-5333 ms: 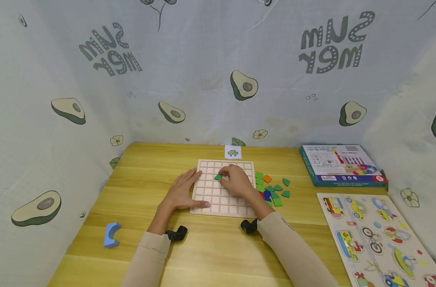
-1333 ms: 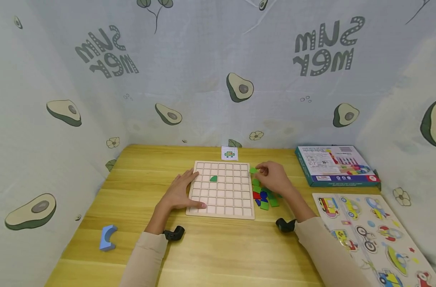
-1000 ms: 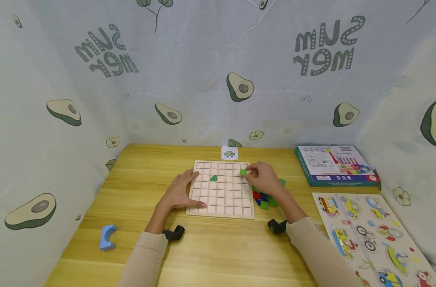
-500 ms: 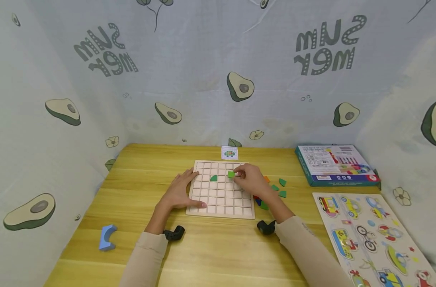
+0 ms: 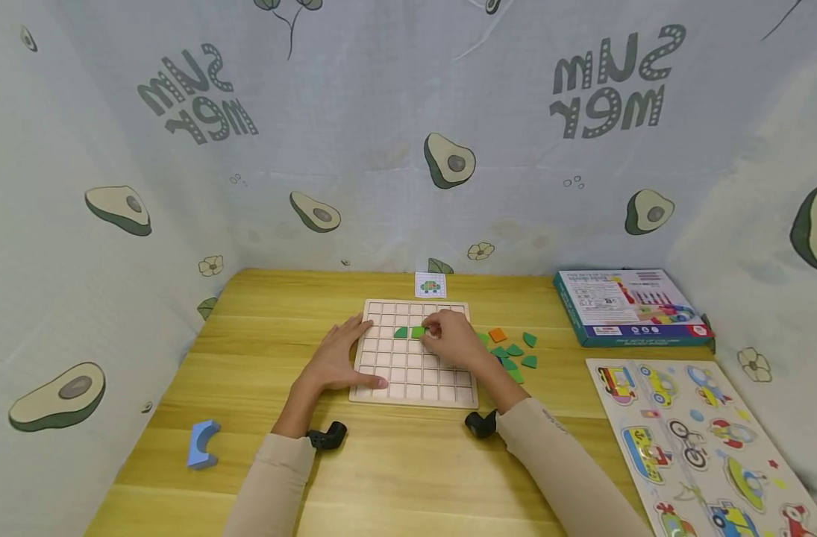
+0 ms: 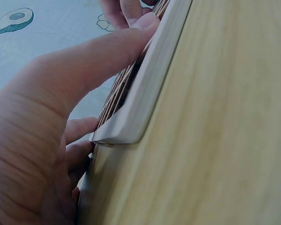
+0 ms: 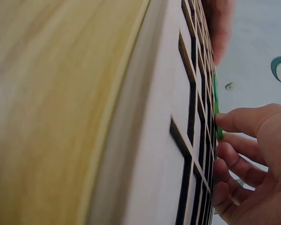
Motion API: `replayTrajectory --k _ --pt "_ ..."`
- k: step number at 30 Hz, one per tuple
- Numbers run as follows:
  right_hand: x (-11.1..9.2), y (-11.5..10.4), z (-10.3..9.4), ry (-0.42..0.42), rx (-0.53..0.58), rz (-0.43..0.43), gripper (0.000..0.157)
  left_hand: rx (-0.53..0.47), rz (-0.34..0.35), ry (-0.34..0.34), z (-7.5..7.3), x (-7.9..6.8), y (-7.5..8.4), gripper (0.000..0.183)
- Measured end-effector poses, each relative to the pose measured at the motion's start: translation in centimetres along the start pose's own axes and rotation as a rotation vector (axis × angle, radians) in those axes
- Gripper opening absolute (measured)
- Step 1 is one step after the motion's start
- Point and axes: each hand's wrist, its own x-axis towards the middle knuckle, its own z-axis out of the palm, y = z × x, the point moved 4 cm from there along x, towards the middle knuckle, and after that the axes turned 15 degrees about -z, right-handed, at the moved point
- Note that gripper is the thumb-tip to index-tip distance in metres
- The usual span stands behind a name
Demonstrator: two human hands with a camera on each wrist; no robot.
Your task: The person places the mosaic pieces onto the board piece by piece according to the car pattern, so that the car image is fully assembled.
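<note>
A pale wooden grid board lies on the table. My left hand rests at its left side with the fingers spread along the edge and the thumb on its front part. My right hand pinches a light green square tile between thumb and fingertips, over the board's upper middle. Directly left of that tile, a dark green quarter-round tile sits in a cell. In the right wrist view, the thumb and fingers hold the green tile edge-on at the grid surface.
Loose green tiles and an orange square lie right of the board, partly behind the right forearm. A small pattern card is behind the board. A box and a vehicle puzzle are at the right, a blue arch block at left.
The right hand set the quarter-round tile on the board earlier, picked up a light green square from the right and carried it left, beside that tile. The left hand has stayed on the board's edge.
</note>
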Motion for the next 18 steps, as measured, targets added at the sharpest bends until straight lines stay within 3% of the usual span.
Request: replayTrajectory --k 9,18 --pt "0.02 -0.15 0.37 0.003 -0.034 0.068 0.024 0.01 0.003 -0.003 0.05 0.0 0.17 0.124" --pt "-0.06 -0.19 0.3 0.012 -0.029 0.05 0.027 0.003 0.008 -0.006 -0.12 -0.21 0.33 0.123"
